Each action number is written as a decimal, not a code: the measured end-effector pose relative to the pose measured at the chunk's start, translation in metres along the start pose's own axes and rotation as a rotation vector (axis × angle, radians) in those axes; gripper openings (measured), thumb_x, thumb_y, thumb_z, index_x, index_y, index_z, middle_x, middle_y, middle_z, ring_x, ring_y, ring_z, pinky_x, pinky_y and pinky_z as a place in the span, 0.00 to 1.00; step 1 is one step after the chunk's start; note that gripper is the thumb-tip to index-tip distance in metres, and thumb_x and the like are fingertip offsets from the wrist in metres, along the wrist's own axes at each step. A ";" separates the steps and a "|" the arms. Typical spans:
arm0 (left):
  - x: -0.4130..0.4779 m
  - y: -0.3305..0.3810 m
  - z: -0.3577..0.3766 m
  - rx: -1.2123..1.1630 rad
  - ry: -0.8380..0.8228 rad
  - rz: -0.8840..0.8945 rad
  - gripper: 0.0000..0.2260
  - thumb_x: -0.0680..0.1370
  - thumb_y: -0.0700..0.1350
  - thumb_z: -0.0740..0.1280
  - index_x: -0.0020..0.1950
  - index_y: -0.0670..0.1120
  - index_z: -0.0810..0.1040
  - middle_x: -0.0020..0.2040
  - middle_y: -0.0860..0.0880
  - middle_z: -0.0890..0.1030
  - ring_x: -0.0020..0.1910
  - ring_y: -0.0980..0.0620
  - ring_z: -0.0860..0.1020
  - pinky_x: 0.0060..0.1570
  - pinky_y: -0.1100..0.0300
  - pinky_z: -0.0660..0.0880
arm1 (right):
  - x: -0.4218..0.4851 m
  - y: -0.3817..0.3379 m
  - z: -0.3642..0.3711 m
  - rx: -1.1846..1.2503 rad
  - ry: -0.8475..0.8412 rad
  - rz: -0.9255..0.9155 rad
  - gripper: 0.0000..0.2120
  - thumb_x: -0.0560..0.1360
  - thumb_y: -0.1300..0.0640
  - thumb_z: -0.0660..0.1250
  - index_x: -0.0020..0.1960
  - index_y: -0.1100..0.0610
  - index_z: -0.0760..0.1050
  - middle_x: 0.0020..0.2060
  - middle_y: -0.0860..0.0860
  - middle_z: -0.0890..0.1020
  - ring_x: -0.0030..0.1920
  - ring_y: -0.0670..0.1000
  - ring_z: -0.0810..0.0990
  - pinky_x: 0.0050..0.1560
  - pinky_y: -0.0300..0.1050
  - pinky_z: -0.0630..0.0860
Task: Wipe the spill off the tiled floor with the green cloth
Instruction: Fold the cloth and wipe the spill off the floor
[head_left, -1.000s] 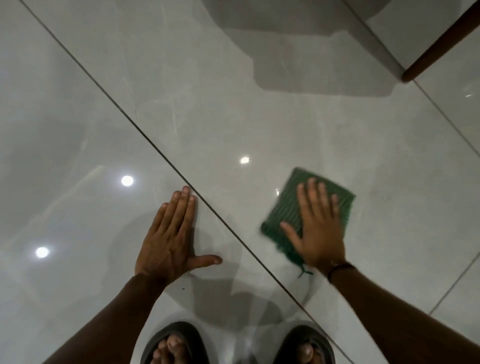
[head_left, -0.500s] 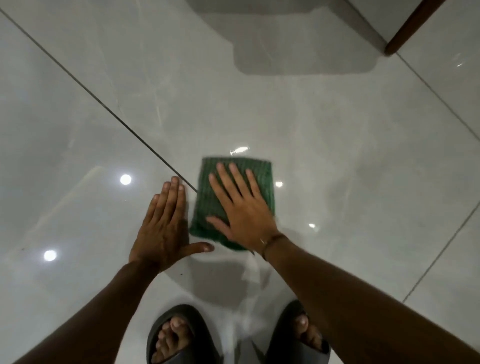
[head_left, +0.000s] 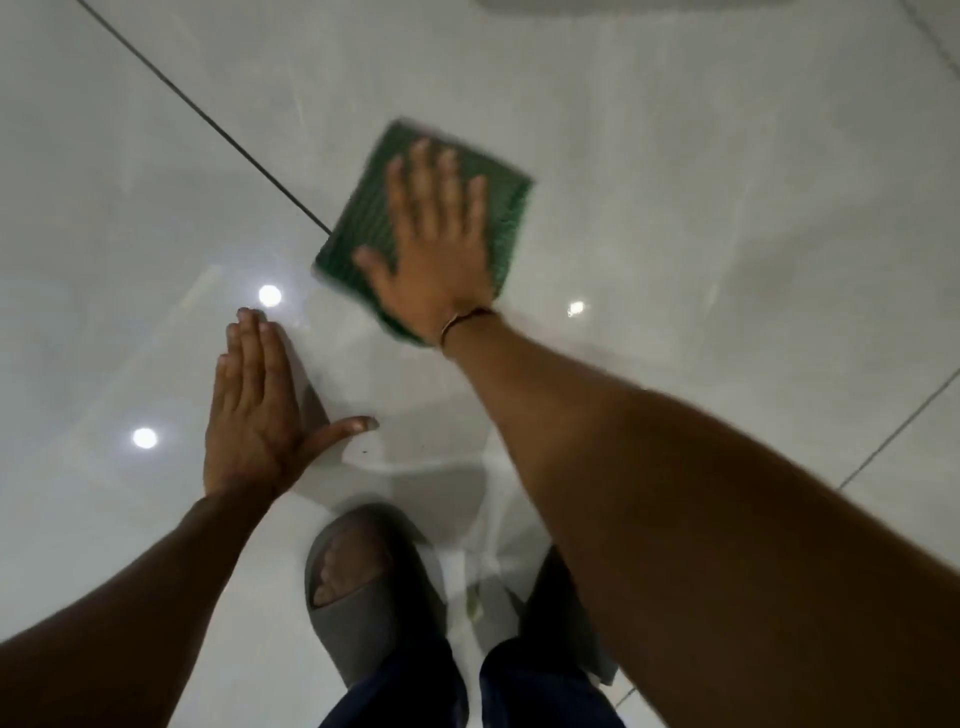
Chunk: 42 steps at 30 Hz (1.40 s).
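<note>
Glossy grey tiled floor (head_left: 675, 208) | right hand (head_left: 441, 244) flat, fingers spread, pressing green cloth (head_left: 358, 228) beside the grout line | left hand (head_left: 254, 415) open, empty, braced on tile | mid-wipe; next stroke needs firm pressure across any wet patch.

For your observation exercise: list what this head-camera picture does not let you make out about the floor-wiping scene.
- Spill: not discernible on the glossy tiled floor, head view; glare and reflections mask it.
- Green cloth: edges motion-blurred, partly covered by the right hand.
- Right foot: hidden behind the right forearm.
- Sandal: heel covered by the trouser leg.
</note>
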<state>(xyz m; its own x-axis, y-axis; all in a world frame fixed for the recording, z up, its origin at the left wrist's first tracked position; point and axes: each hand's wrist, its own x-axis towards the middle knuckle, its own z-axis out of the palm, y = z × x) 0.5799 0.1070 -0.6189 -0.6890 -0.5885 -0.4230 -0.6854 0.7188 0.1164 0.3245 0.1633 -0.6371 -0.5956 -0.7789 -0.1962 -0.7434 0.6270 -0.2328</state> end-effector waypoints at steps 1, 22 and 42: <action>-0.003 -0.006 -0.003 -0.019 -0.026 -0.024 0.67 0.68 0.85 0.59 0.88 0.42 0.37 0.89 0.41 0.39 0.89 0.41 0.42 0.86 0.39 0.52 | -0.021 -0.021 0.008 -0.004 -0.046 -0.148 0.47 0.82 0.29 0.54 0.89 0.57 0.50 0.88 0.61 0.51 0.88 0.65 0.49 0.87 0.69 0.43; -0.025 -0.036 -0.035 0.036 -0.223 0.073 0.74 0.59 0.87 0.60 0.88 0.41 0.37 0.89 0.41 0.37 0.89 0.42 0.38 0.87 0.43 0.49 | -0.107 -0.060 0.045 0.023 -0.106 -0.360 0.43 0.83 0.31 0.56 0.89 0.54 0.52 0.88 0.61 0.52 0.88 0.66 0.51 0.86 0.71 0.47; 0.012 0.197 -0.026 -0.158 -0.176 0.224 0.39 0.76 0.63 0.69 0.82 0.45 0.66 0.82 0.39 0.65 0.80 0.38 0.66 0.77 0.39 0.71 | -0.199 0.122 -0.026 0.295 0.060 0.716 0.45 0.80 0.39 0.69 0.88 0.54 0.52 0.85 0.59 0.58 0.85 0.63 0.59 0.84 0.67 0.62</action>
<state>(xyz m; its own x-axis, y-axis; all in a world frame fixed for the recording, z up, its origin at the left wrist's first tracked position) 0.4300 0.2318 -0.5776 -0.7852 -0.3392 -0.5180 -0.5587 0.7488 0.3566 0.3448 0.3944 -0.6013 -0.9219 -0.1775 -0.3443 -0.0648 0.9470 -0.3147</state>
